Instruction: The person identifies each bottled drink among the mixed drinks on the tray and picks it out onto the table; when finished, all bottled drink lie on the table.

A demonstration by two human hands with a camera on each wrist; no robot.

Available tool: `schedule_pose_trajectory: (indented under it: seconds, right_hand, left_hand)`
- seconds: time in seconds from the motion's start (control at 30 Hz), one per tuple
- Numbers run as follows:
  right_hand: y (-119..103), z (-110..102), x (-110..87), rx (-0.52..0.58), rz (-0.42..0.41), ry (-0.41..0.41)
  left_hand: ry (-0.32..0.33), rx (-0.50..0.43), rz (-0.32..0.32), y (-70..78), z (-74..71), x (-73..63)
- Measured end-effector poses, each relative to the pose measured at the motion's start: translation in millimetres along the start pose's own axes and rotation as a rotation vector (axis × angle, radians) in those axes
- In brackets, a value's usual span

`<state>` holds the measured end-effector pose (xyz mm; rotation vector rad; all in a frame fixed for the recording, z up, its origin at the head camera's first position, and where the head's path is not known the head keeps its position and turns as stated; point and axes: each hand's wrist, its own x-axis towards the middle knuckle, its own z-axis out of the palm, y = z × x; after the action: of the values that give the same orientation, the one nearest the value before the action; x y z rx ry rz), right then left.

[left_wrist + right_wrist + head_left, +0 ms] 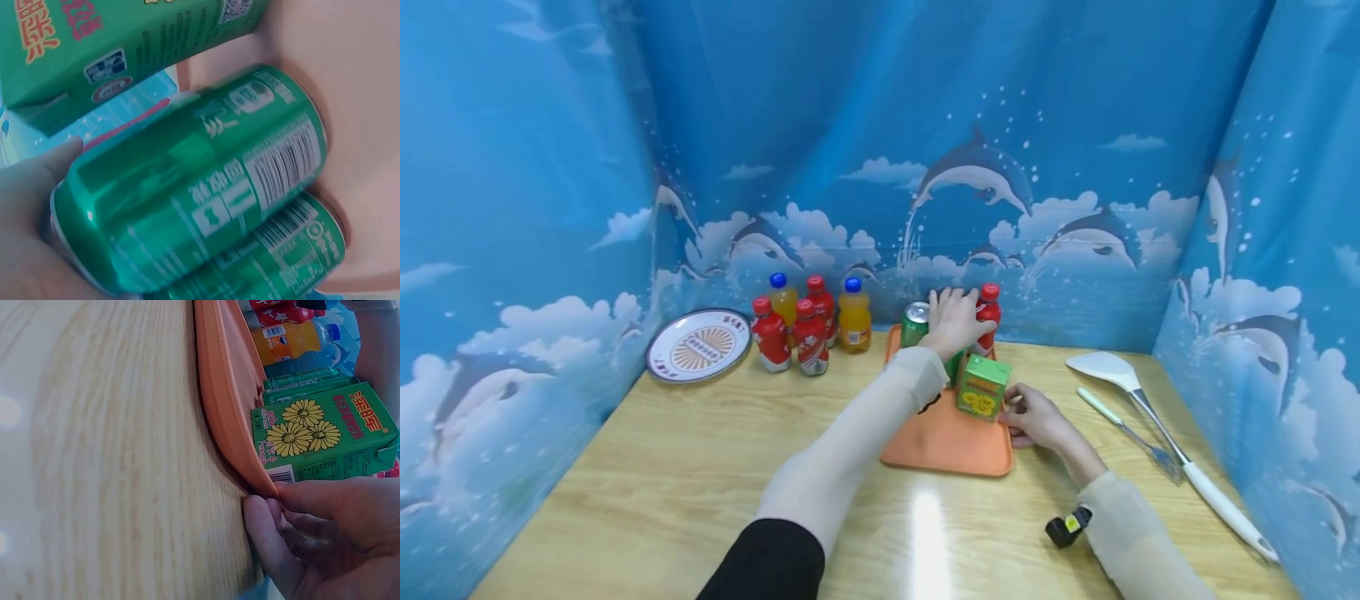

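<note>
My left hand (pixel 957 321) grips the upper end of a green drink can (pixel 187 181), which stands on the orange tray (pixel 947 446). A second green can (pixel 915 321) is close beside it on the tray. To the right of the held can is a green drink carton (pixel 981 387) with yellow flowers, also on the tray. A red bottle (pixel 990 307) stands behind the carton, partly hidden by my left hand. At the tray's right edge, my right hand (pixel 1036 419) pinches the rim between thumb and fingers, just below the carton in the right wrist view.
Left of the tray stand several red bottles (pixel 812 342) and orange drink bottles (pixel 854 321) with blue caps. Farther left, a patterned plate (pixel 658 367) leans near the curtain. On the right lie a fork (pixel 1120 423) and a long-handled white spatula (pixel 1157 421). A dolphin curtain (pixel 850 108) surrounds the table.
</note>
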<state>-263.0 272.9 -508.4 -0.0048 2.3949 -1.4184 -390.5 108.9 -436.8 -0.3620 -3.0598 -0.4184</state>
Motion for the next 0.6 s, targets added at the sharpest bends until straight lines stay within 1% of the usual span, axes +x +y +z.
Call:
schedule_pose_trajectory:
  seconds: [0.13,0.23,0.33,0.43,0.6]
  right_hand:
    - [-0.6,0.4,0.8,-0.017,0.005,0.009]
    - [0.8,0.8,0.9,-0.010,0.006,0.017]
    - [1.0,0.6,0.6,0.006,0.007,0.014]
    - [0.0,0.2,-1.0,0.010,0.005,0.014]
    - [0.1,0.7,-3.0,0.002,-0.018,0.019]
  left_hand:
    - [0.006,0.007,-0.026,5.2,4.5,4.7]
    - [0.030,0.024,-0.045,7.9,7.6,5.8]
    - [0.053,0.047,-0.054,9.3,7.5,5.1]
    - [0.067,0.043,-0.035,10.0,6.1,3.4]
    - [0.099,0.050,0.025,8.9,5.4,0.5]
